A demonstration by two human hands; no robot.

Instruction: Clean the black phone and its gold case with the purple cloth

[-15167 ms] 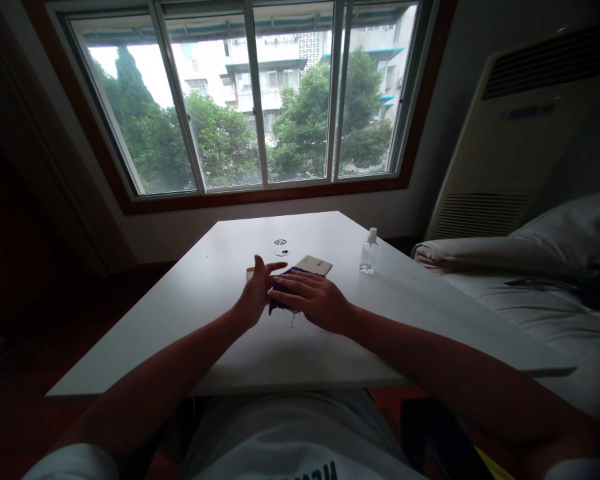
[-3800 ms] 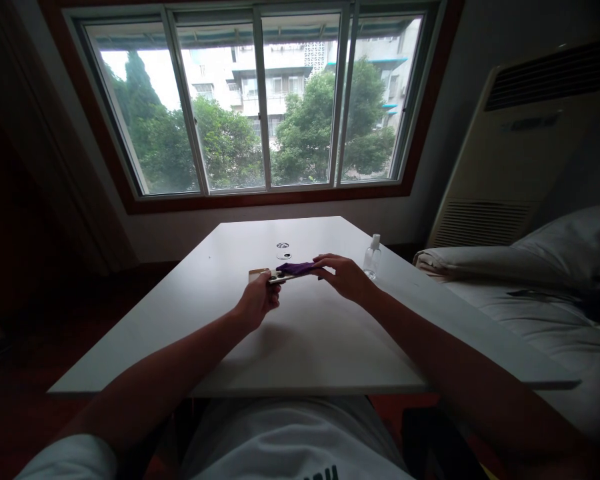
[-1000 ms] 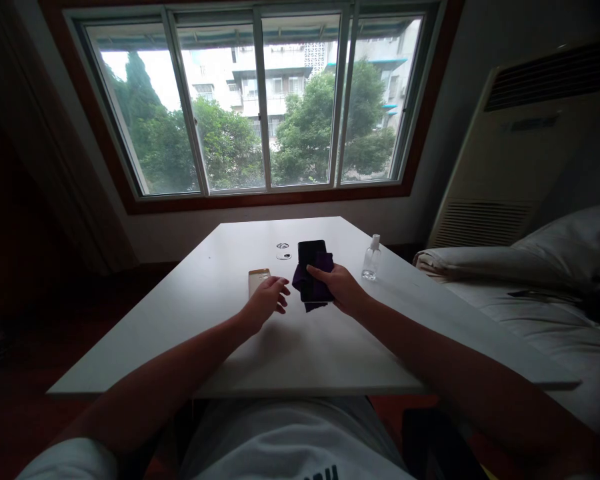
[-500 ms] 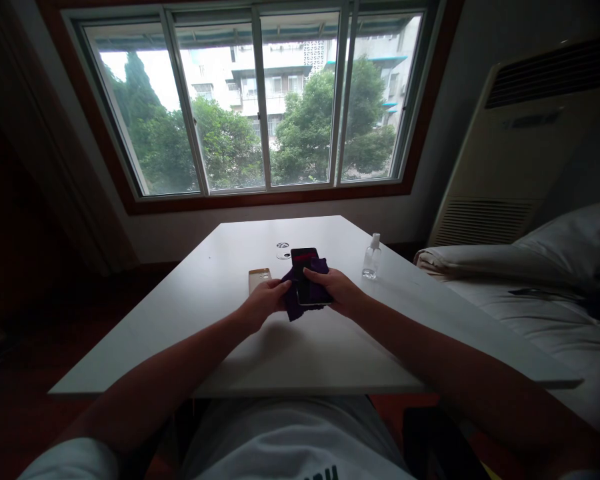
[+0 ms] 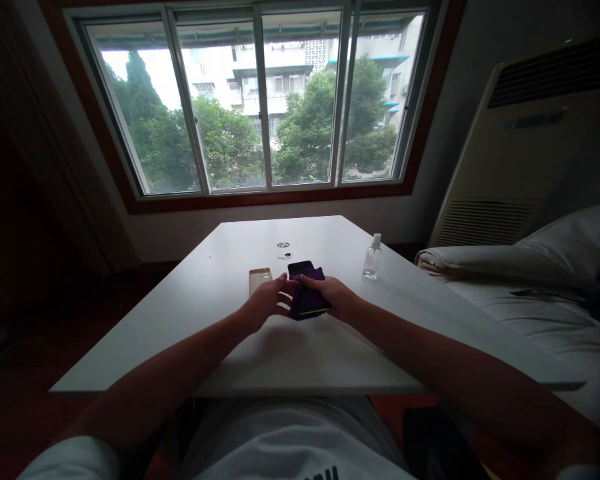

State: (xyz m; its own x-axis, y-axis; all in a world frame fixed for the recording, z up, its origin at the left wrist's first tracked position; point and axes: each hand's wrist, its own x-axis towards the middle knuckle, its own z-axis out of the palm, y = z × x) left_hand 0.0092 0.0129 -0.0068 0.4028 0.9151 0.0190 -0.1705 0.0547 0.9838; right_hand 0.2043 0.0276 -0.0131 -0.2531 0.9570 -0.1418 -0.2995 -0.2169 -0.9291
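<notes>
A dark smartphone (image 5: 300, 268) is held above the table, partly wrapped in a purple cloth (image 5: 318, 275). My right hand (image 5: 336, 293) grips the phone and cloth together, its thumb lying across the top. Just left of them is my left hand (image 5: 270, 300), its fingers spread apart and the tips near the cloth's left edge. Whether those tips touch the cloth I cannot tell. Behind my left hand a gold-rimmed phone case (image 5: 259, 275) rests on the table, its lower part hidden by the hand.
A clear spray bottle (image 5: 372, 261) stands upright on the white table (image 5: 180, 333), right of my hands. Two round inserts, one a cable-hole cover (image 5: 284, 255), sit at the table's far middle. A bed (image 5: 540, 300) lies to the right, below an air conditioner (image 5: 510, 160).
My left fingers have let go of the cloth and spread. The phone has tilted and come slightly nearer, and the cloth is now gathered more around it in my right hand.
</notes>
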